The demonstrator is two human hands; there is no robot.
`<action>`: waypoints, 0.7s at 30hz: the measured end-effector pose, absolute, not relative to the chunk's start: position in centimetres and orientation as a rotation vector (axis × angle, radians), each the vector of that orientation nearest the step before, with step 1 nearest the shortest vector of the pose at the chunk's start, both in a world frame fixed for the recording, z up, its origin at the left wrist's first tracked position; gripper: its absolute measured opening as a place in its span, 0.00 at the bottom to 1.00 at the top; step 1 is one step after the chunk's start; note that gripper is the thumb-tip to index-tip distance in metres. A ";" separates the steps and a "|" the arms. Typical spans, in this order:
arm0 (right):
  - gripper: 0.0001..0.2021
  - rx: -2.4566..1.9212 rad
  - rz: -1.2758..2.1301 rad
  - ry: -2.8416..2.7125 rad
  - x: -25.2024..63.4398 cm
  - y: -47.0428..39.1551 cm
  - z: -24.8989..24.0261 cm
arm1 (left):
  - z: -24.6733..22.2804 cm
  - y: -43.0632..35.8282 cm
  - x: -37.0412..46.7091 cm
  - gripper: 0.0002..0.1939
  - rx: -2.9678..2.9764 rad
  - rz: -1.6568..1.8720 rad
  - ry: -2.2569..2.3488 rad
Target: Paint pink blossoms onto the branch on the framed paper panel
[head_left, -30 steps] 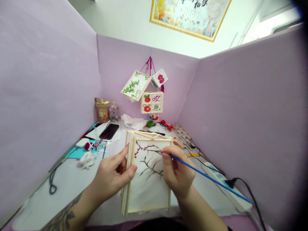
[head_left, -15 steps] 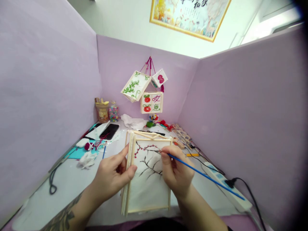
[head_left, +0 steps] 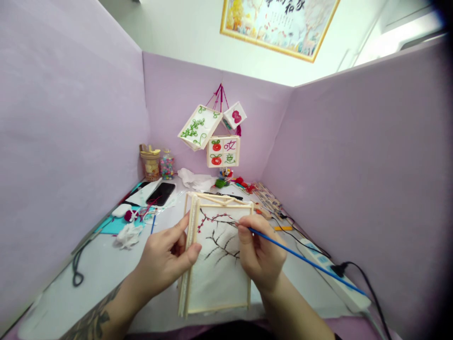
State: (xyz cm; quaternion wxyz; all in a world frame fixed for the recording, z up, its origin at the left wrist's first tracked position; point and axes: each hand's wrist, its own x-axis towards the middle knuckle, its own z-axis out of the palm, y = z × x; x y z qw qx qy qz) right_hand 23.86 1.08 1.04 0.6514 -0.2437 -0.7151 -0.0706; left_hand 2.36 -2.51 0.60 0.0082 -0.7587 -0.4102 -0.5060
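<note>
A wooden-framed paper lantern (head_left: 217, 290) stands tilted in front of me, its white panel painted with dark branches and small red blossoms. My left hand (head_left: 166, 259) grips its left edge, thumb on the front and fingers around the side. Pinched in my right hand (head_left: 262, 250) is a long blue paintbrush (head_left: 300, 257), its handle pointing down to the right. The brush tip is at the upper right of the panel, by the top branch; whether it touches the paper I cannot tell. My right hand covers the panel's right part.
A power strip (head_left: 332, 276) with a plugged-in black cable lies at the right. To the left are a phone (head_left: 161, 194), crumpled tissue (head_left: 128, 235) and a second brush (head_left: 153, 224). Decorated lanterns (head_left: 222, 152) hang on the back partition. Jars (head_left: 151, 165) stand in the back left corner.
The paintbrush's handle end has shifted slightly to the right, with a tiny movement of my right hand. My left hand and the lantern have stayed in place.
</note>
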 end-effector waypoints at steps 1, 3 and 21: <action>0.10 -0.556 -0.163 -1.626 23.9 1.1 1.0 | 0.6 -2.5 2.3 0.24 -2.370 -1.581 -1.282; 0.10 -0.561 -0.168 -1.629 23.9 1.1 1.0 | 0.6 -2.5 2.3 0.24 -2.376 -1.582 -1.284; 0.10 -0.556 -0.172 -1.584 23.7 1.1 1.2 | 0.5 -2.5 2.4 0.24 -2.385 -1.592 -1.287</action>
